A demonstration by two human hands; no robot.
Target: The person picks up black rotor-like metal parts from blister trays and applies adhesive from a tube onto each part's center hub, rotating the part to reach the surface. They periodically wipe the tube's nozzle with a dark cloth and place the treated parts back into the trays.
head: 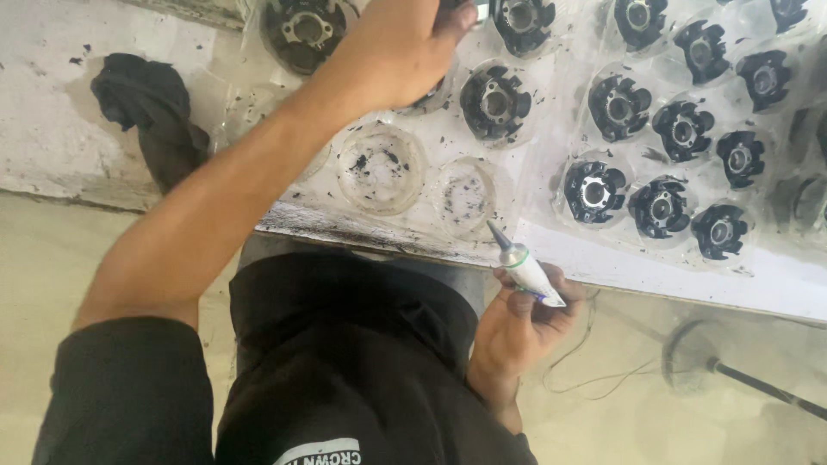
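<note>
Right, biggest first: the pale, grimy counter (52,129) fills the top of the view, and on it lie clear plastic trays (551,129) with round pockets. Most pockets on the right tray hold black finned round parts (594,191), each with a shiny metal hub; the nearer tray shows two empty pockets (381,168) speckled with black grit. A black rag (155,112) lies crumpled at the counter's left end. Below, the person's dark shirt (345,362) fills the bottom of the frame.

Now the hands. The left hand (392,52) stretches up over the near tray, fingers curled down onto something at the top edge, right among the black parts; what it grips is hidden under the hand. The right hand (525,323) sits low, just off the counter's front edge, closed round a small white squeeze tube (527,269) with a grey pointed nozzle, tip aimed up toward the trays. A thin wire (594,375) trails on the floor beside it.
</note>
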